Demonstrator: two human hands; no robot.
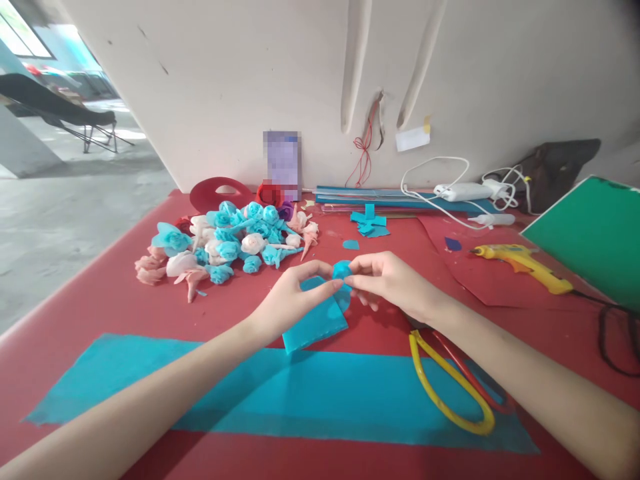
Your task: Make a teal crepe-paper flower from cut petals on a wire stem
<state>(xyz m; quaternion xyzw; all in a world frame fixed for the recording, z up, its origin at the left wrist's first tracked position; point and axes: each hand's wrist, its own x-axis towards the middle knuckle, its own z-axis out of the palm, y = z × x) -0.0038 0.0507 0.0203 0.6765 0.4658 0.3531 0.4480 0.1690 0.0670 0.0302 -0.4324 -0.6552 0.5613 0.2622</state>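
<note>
Between my two hands is a small piece of blue crepe paper (343, 270), raised just above the table and curved at its top. My left hand (295, 293) pinches its left side between thumb and forefinger. From the other side, the fingertips of my right hand (393, 283) grip it, with the lower fingers curled behind. A folded blue paper square (315, 325) lies under my left hand. Nearer to me stretches a long blue crepe paper strip (300, 397). Scissors (453, 397) with yellow and red handles rest on its right part, their blades hidden near my right forearm.
Blue, white and pink paper roses (240, 233) are heaped at the back left. Blue scraps (370, 221) lie behind my hands. A yellow glue gun (525, 263) and a green board (590, 237) are at right. A white power strip (463, 192) stands near the wall.
</note>
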